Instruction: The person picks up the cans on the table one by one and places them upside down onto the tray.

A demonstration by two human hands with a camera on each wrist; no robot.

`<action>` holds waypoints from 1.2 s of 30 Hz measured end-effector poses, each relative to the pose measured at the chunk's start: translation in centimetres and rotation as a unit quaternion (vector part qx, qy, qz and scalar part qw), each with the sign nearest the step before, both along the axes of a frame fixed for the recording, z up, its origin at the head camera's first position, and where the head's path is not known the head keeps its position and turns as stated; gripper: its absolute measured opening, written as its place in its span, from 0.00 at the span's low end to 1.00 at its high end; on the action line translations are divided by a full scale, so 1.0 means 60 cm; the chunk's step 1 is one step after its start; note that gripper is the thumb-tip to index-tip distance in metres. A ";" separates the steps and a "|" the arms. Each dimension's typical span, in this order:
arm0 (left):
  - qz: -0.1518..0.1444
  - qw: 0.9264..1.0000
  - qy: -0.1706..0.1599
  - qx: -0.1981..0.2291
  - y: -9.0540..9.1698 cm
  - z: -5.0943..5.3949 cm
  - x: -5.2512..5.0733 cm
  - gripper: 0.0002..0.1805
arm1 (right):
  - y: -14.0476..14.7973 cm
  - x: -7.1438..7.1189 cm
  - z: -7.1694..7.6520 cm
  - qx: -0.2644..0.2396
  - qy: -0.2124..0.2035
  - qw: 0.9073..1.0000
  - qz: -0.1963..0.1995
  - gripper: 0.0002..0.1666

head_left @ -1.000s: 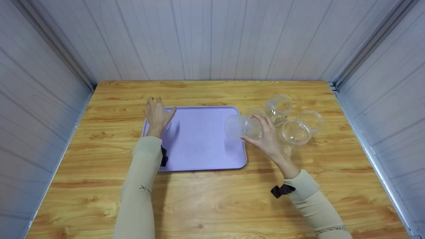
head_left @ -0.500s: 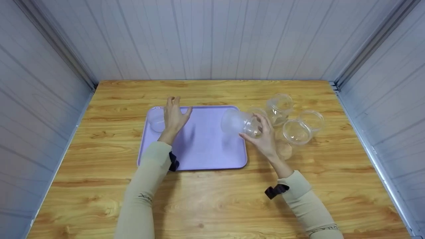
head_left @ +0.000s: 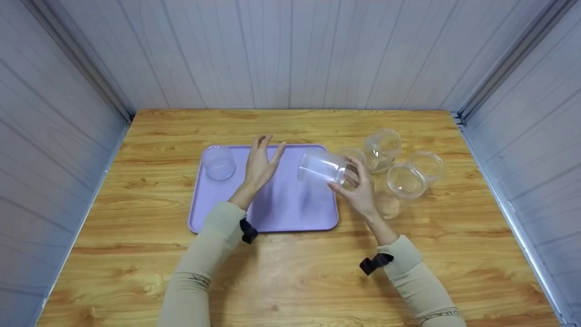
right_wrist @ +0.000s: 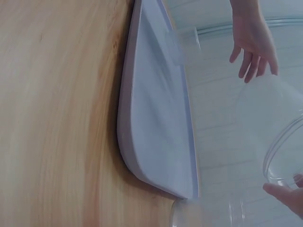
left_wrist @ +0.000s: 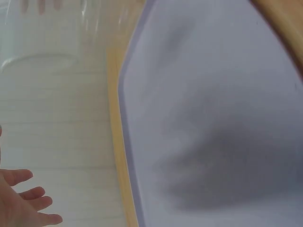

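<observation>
In the head view my right hand (head_left: 361, 193) grips a clear jar (head_left: 321, 167) by its rimmed end; the jar is tilted on its side above the right part of the purple tray (head_left: 290, 209). My left hand (head_left: 261, 170) hovers over the tray's middle, fingers spread and holding nothing, to the left of that jar. Another clear jar (head_left: 219, 163) stands in the tray's back left corner. The right wrist view shows the held jar (right_wrist: 265, 111) between my right fingers (right_wrist: 284, 194) and my left hand (right_wrist: 254, 40), whose fingertips appear near its base; contact is unclear.
Several clear jars stand on the wooden table (head_left: 290, 277) right of the tray, among them one at the back (head_left: 382, 150) and one with a round rim nearer the front (head_left: 406, 180). One partly shows behind my right hand. Panelled walls (head_left: 290, 54) enclose the back and sides.
My left hand has moved right, away from the jar in the back left corner, towards the held jar. My right hand keeps its grip, and its jar has shifted slightly left.
</observation>
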State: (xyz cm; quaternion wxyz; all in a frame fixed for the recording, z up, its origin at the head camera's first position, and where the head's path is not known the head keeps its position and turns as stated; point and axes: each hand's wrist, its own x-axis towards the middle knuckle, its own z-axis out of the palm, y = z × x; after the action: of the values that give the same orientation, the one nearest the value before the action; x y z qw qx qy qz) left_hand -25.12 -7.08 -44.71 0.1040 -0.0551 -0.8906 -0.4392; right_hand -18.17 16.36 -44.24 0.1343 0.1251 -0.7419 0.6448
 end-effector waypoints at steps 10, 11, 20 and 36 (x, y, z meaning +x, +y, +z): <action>-0.087 0.992 -0.017 0.090 0.044 0.024 0.045 0.36 | 0.007 -0.012 -0.023 -0.089 -0.016 0.994 0.053 0.41; -0.092 0.991 -0.013 0.099 0.047 0.025 0.049 0.35 | 0.009 -0.014 -0.026 -0.094 -0.016 0.994 0.056 0.41; -0.110 0.981 -0.024 0.159 0.060 0.035 0.074 0.37 | 0.012 -0.021 -0.034 -0.118 0.002 0.990 0.082 0.39; -0.129 0.971 -0.057 0.195 0.067 0.027 0.086 0.45 | 0.019 -0.025 -0.035 -0.115 0.013 0.985 0.129 0.39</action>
State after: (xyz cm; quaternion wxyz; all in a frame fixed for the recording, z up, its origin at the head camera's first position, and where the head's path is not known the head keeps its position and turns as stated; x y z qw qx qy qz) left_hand -19.98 -3.05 -43.11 0.0041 -0.1226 -0.7779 -0.6163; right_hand -19.66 17.47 -46.37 0.0729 0.2118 -0.6387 0.7362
